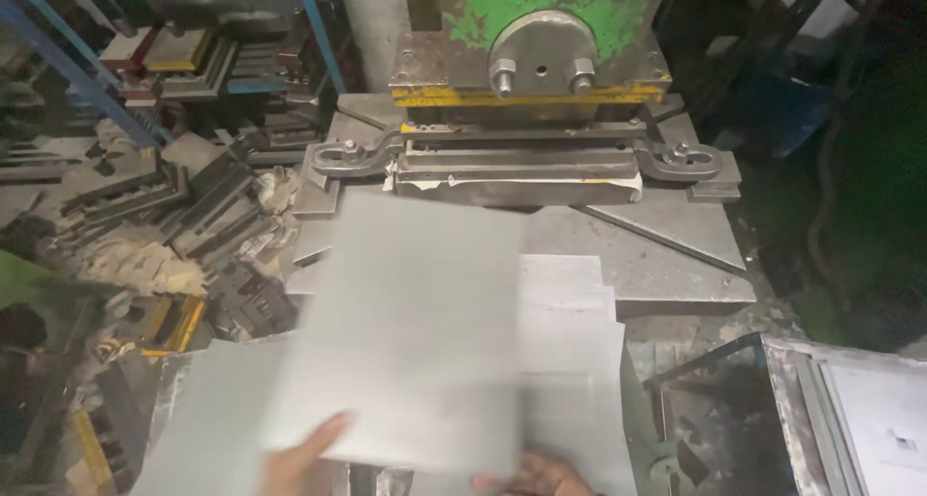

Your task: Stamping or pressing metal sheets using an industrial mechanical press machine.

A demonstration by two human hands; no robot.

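I hold a flat grey metal sheet in front of me, blurred by motion and tilted up toward the press. My left hand grips its near left corner, thumb on top. My right hand touches its near right edge; only fingers show at the frame's bottom. Under the sheet lies a stack of similar metal sheets. Beyond stands a press die with a yellow-edged upper block below a green machine body.
The steel press table extends right of the die. Dark metal dies and blocks are piled at left under a blue rack. A metal tray with sheets sits at lower right.
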